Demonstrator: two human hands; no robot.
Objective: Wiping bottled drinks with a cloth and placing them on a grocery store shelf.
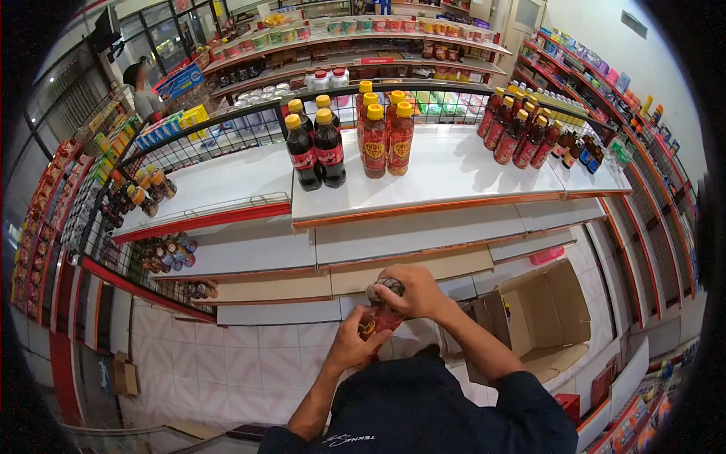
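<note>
My left hand (358,339) grips a bottle with a red and yellow label (385,320) near my body, below the shelf edge. Around a crumpled greyish cloth (387,288) at the bottle's upper end closes my right hand (413,292); the cap is hidden. Ahead on the white top shelf (448,170) stand several yellow-capped bottles with red labels (374,148). Just left of them are several dark soda bottles with tan caps (329,153). Further right is a group of dark red bottles (510,136), beside small brown bottles (572,153).
An opened cardboard box (544,312) lies on the floor to the right, near a pink plastic item (547,255). Lower shelves (420,232) run below the top one. Small bottles (164,252) stand at the left. A person (144,96) is beyond the rack, far left.
</note>
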